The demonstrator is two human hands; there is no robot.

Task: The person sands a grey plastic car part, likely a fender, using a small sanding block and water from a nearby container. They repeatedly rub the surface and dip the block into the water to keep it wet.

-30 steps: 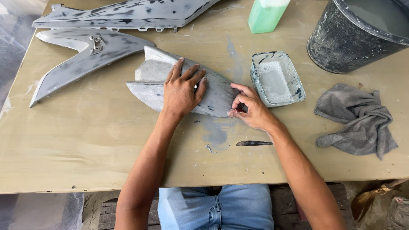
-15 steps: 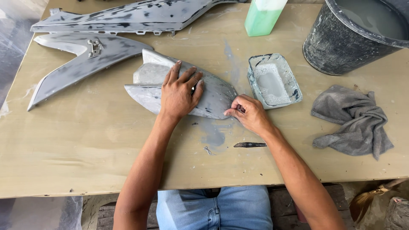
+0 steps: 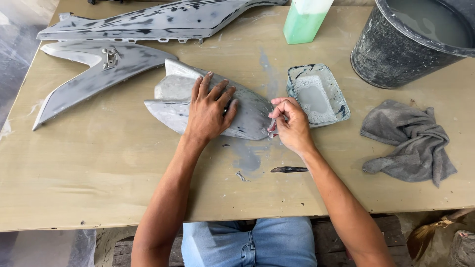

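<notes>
A grey, sanded plastic fairing panel (image 3: 170, 101) lies on the tan table (image 3: 99, 168) in front of me. My left hand (image 3: 210, 109) lies flat on top of it, fingers spread, pressing it down. My right hand (image 3: 292, 123) is at the panel's right tip, fingers pinched around a small piece of sanding paper that touches the panel's edge. A wet grey smear (image 3: 247, 158) stains the table just below the panel.
Two more grey fairing panels (image 3: 94, 74) (image 3: 148, 22) lie at the back left. A small tray of grey water (image 3: 316, 94), a green bottle (image 3: 304, 20), a dark bucket (image 3: 415, 39) and a grey rag (image 3: 408, 141) sit to the right. A thin dark tool (image 3: 289, 169) lies near my right forearm.
My right hand has slid a little down and to the right along the panel's tip. The left hand stays pressed on the panel.
</notes>
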